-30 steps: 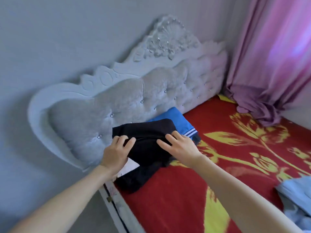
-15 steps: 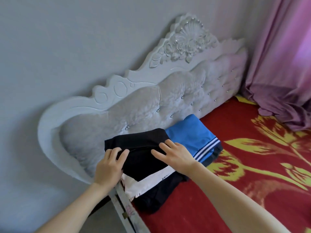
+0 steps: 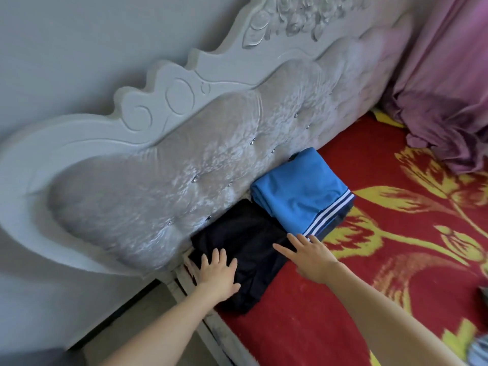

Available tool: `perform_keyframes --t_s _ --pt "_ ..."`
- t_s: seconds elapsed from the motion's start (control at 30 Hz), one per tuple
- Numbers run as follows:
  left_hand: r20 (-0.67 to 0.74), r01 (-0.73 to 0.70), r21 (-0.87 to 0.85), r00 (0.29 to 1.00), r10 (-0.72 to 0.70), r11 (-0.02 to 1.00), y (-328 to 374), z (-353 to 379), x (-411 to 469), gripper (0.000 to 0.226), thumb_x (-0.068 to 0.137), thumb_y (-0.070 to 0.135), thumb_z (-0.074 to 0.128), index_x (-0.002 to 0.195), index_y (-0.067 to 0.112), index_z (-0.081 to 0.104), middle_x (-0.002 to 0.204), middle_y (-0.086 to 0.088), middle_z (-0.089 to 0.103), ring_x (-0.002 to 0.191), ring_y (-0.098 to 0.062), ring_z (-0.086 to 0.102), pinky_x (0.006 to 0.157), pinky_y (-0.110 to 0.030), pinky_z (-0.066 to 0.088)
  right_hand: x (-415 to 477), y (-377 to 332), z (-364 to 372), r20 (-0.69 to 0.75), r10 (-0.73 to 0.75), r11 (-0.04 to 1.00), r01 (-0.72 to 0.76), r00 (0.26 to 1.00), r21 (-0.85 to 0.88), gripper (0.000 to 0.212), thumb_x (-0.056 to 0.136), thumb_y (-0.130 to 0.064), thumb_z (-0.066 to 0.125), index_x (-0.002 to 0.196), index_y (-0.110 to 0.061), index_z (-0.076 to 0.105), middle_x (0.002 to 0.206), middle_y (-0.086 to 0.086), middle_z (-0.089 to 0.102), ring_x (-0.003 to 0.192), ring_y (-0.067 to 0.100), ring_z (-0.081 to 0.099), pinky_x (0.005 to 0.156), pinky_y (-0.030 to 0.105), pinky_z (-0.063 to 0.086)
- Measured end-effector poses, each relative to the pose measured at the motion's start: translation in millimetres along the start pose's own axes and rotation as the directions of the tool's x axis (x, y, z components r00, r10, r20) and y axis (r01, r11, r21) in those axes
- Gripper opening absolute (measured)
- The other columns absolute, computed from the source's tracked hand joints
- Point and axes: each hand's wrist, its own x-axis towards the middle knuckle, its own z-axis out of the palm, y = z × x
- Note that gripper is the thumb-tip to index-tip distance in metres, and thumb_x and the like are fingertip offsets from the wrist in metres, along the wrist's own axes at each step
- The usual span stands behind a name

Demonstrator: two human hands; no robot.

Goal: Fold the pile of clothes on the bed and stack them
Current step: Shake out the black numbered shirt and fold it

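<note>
Pressing flat, my spread left grip (image 3: 217, 273) is lying on the folded black garment (image 3: 248, 233); my right grip (image 3: 309, 257), also spread, is touching its edge by the blue garment (image 3: 298, 191).

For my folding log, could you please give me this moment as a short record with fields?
left hand: flat on the black garment
right hand: open, at the black garment's right edge; contact unclear
black garment: folded, against the headboard
blue garment: folded, beside the black one, white-striped hem
bedspread: red with yellow flowers
</note>
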Motion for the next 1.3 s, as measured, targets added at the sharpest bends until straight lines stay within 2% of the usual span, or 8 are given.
perform_keyframes --t_s 0.33,0.7,0.83,0.93,1.03,1.1,1.2,1.3 --pt "-0.277 -0.031 0.016 0.960 0.034 0.999 25 -37 -33 0.050 0.096 0.040 0.038 0.140 0.016 0.031 0.155 -0.016 0.008 0.142 -0.034 0.005 0.113 -0.047 0.017 -75 5 -13 -0.173 0.171 0.985 -0.165 0.970 0.046 0.064 0.097 -0.024 0.037 0.150 -0.026 0.001 0.154 0.013 0.011 0.139 0.028 0.020 0.106 0.039 0.028" --pt "-0.622 -0.200 0.094 0.753 0.214 0.975 135 -59 -132 0.058 0.096 0.042 0.037 0.146 0.020 0.020 0.153 -0.011 0.014 0.142 -0.027 0.009 0.111 -0.040 0.019 -262 -23 45 -0.202 0.465 0.875 -0.413 0.862 0.254 0.061 0.098 -0.028 0.038 0.150 -0.026 0.006 0.157 0.012 0.007 0.144 0.026 0.010 0.113 0.042 0.019" --pt "-0.659 -0.307 0.142 0.680 0.321 0.941 175 -55 -171 0.061 0.092 0.040 0.048 0.145 0.016 0.029 0.152 -0.014 0.023 0.141 -0.031 0.018 0.109 -0.044 0.026 -329 -44 66 -0.212 0.633 0.748 -0.519 0.744 0.414 0.063 0.096 -0.033 0.040 0.150 -0.029 0.008 0.157 0.006 0.006 0.144 0.021 0.007 0.113 0.038 0.018" --pt "-0.729 -0.459 0.244 0.495 0.473 0.855 200 -61 -192 0.058 0.071 0.036 0.069 0.120 0.007 0.060 0.122 -0.023 0.058 0.111 -0.042 0.057 0.083 -0.050 0.050 -384 -58 81 -0.198 0.750 0.632 -0.597 0.631 0.494 0.064 0.093 -0.035 0.048 0.149 -0.027 0.018 0.154 0.009 0.017 0.142 0.025 0.019 0.109 0.041 0.026" --pt "-0.747 -0.530 0.317 0.372 0.551 0.787 223 -74 -214 0.056 0.066 0.042 0.058 0.113 0.012 0.057 0.107 -0.018 0.065 0.096 -0.036 0.065 0.069 -0.044 0.055 -442 -65 94 -0.216 0.855 0.503 -0.649 0.472 0.571 0.067 0.067 -0.039 0.062 0.130 -0.022 0.044 0.122 0.014 0.060 0.106 0.030 0.063 0.074 0.039 0.055" --pt "-0.746 -0.570 0.368 0.291 0.599 0.735 240 -78 -224 0.056 0.065 0.038 0.071 0.112 0.010 0.059 0.107 -0.020 0.065 0.097 -0.038 0.064 0.068 -0.046 0.055 -477 -75 106 -0.193 0.905 0.417 -0.697 0.380 0.583 0.064 0.062 -0.037 0.063 0.123 -0.019 0.051 0.112 0.016 0.064 0.096 0.033 0.067 0.064 0.040 0.055" --pt "-0.706 -0.648 0.394 0.241 0.666 0.652 262 -73 -239 0.064 0.056 0.027 0.088 0.111 0.006 0.062 0.109 -0.022 0.063 0.098 -0.041 0.063 0.068 -0.050 0.054 -519 -104 113 -0.150 0.964 0.262 -0.721 0.218 0.642 0.059 0.079 -0.035 0.058 0.134 -0.015 0.049 0.132 0.020 0.050 0.119 0.040 0.052 0.084 0.051 0.049" --pt "-0.668 -0.731 0.372 0.217 0.712 0.572 273 -54 -252 0.062 0.059 0.025 0.087 0.113 0.006 0.063 0.113 -0.023 0.062 0.102 -0.042 0.061 0.071 -0.052 0.053 -540 -149 117 -0.087 0.995 0.097 -0.723 0.051 0.684 0.060 0.089 -0.043 0.049 0.143 -0.019 0.036 0.147 0.013 0.032 0.137 0.033 0.030 0.104 0.047 0.033"
